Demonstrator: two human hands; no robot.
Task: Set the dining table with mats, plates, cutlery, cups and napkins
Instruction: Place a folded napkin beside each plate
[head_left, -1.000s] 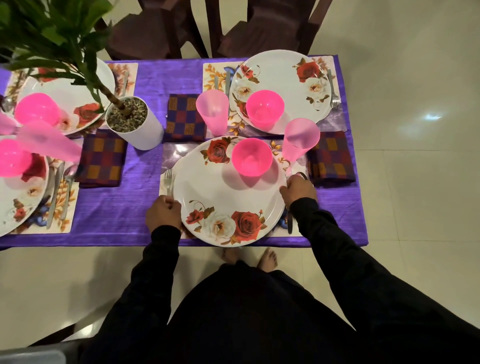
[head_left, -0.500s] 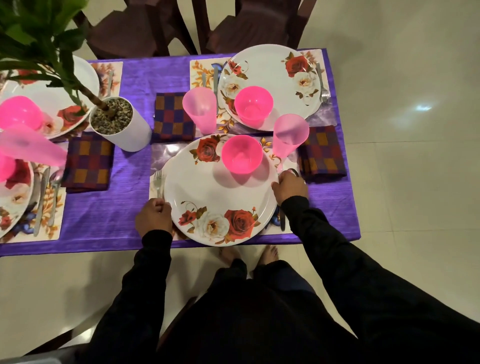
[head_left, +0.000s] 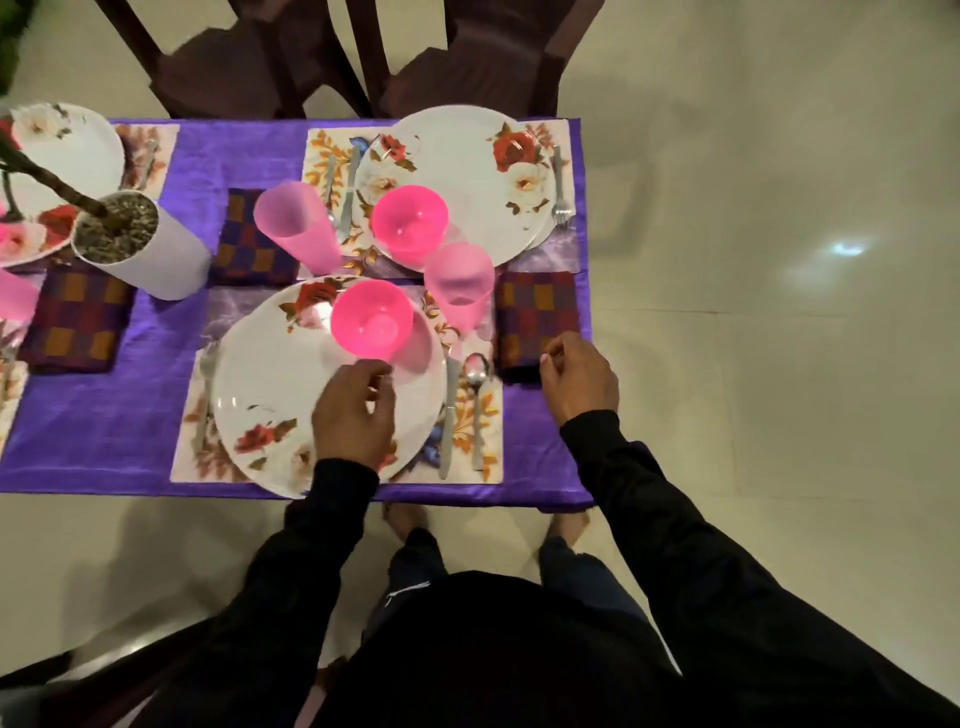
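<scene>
The table (head_left: 104, 441) is covered by a purple cloth, and its near right corner is occupied by a floral mat (head_left: 483, 415). On this mat a large rose-patterned plate (head_left: 275, 384) is laid, with a bright pink bowl (head_left: 371, 319) standing on its far part. A pale pink cup (head_left: 457, 286) is set beyond the mat's far right corner, and a checked napkin (head_left: 535, 312) is placed along the table's right edge. A knife (head_left: 449, 410) and a spoon (head_left: 475, 400) are laid side by side on the mat, just right of the plate; a fork (head_left: 205, 384) is partly tucked at the plate's left rim.

The left hand (head_left: 356, 410) is held over the plate's near right part, its fingers loosely curled toward the bowl; nothing is gripped, and whether the fingertips touch the bowl's base cannot be told. The right hand (head_left: 579, 376) is held at the napkin's near right corner, fingers loosely bent with the thumb and forefinger drawn close; whether the cloth is pinched cannot be told.

Compared with half a second ago, both hands have been taken off the plate's rims: the left has been brought from the left rim across to the bowl side, and the right has been shifted from the cutlery to the napkin. The knife and spoon, then covered by the right hand, are now exposed.
</scene>
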